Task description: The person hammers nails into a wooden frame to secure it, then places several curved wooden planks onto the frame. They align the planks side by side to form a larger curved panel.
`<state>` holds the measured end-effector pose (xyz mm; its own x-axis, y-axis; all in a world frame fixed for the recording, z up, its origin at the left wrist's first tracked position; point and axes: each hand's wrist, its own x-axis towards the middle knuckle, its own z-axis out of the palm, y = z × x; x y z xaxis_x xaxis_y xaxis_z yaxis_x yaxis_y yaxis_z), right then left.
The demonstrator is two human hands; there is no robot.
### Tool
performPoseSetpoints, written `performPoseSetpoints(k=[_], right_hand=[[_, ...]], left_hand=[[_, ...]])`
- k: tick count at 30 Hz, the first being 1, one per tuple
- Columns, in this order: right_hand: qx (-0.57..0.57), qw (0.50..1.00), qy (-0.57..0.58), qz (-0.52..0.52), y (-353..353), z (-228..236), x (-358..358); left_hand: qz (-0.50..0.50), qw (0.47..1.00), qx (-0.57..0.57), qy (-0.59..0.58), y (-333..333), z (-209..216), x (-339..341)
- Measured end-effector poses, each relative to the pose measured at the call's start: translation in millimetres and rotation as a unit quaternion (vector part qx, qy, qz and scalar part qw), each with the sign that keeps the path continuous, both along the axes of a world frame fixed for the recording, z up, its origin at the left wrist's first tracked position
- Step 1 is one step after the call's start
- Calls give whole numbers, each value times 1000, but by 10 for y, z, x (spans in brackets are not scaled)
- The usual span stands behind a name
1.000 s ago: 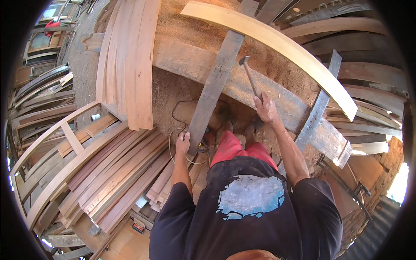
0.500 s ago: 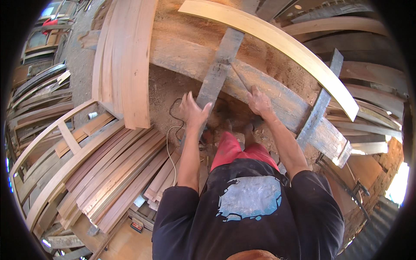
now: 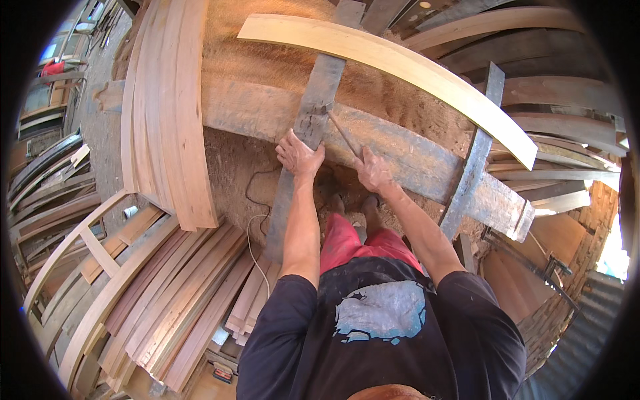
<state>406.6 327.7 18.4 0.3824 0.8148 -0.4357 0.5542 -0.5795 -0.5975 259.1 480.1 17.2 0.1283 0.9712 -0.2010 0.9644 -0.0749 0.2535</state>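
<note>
The left hand (image 3: pixel 300 155) now rests farther up the grey board (image 3: pixel 320 85), at the beam's (image 3: pixel 413 159) near edge; the hammer (image 3: pixel 343 131) now has its head over the board, not beside it.

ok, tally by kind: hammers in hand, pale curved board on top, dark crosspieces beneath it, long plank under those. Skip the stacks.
hammer: 1
pale curved board: 1
dark crosspieces: 2
long weathered plank: 1
Total: 5

Curved plank (image 3: pixel 400 70): smooth wood. Grey crosspiece (image 3: pixel 316 90): scuffed, matt wood. Hammer (image 3: pixel 344 134): wooden handle, metal-looking head. Beam (image 3: pixel 413 157): rough, weathered wood. Shirt (image 3: pixel 320 287): matt cloth. Corrugated sheet (image 3: pixel 577 347): metal, dull.
</note>
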Motion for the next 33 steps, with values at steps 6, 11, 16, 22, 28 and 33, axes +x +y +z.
performPoseSetpoints(k=[6, 11, 16, 22, 28, 33], right_hand=[[-31, 999, 37, 18, 50, -28, 28], [-33, 999, 26, 9, 124, 59, 40], [77, 996, 34, -3, 468, 677, 91], [166, 986, -15, 26, 479, 601, 92], [95, 995, -26, 30, 679, 801, 82], [324, 946, 22, -16, 664, 753, 86]], left_hand=[[-26, 1000, 11, 4, 95, -12, -211], [-31, 999, 1, 4, 110, -1, -227], [-31, 999, 3, -16, 119, -22, -190], [-22, 999, -21, -20, 77, -79, -215], [-29, 1000, 10, 3, -5, -157, -238], [-27, 999, -18, 17, 96, -47, -157]])
